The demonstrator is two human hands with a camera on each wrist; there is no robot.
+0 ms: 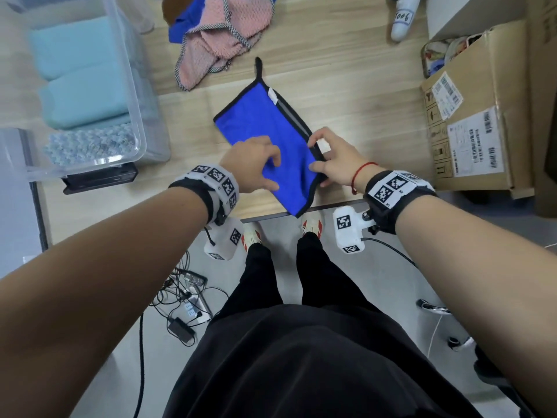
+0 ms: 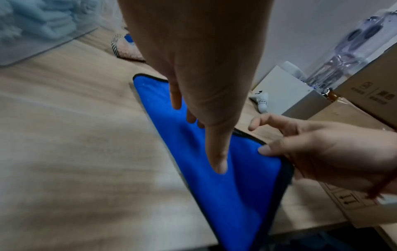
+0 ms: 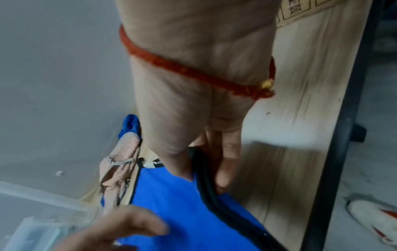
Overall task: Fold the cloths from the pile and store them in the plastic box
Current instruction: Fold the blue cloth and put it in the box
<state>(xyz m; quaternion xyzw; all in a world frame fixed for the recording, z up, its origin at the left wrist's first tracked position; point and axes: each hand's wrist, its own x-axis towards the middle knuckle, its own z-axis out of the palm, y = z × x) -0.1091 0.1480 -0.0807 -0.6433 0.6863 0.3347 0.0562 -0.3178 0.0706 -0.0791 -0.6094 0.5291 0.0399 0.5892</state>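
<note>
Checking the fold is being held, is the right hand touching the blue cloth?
Touching. In the right wrist view the right hand pinches the black-trimmed edge of the blue cloth, thumb on top and fingers beneath.

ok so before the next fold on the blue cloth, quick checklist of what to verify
1. Blue black-edged cloth lies flat on the wooden table: mostly ok, near corner overhangs the table edge.
2. Right hand pinches the black edge: ok.
3. Left hand rests on the cloth, fingers spread: ok.
4. Layers aligned: cannot tell.
5. Clear plastic box has room: cannot tell, pale blue folded cloths already inside.
6. Pink knitted cloth pile apart from the fold: ok.
</note>
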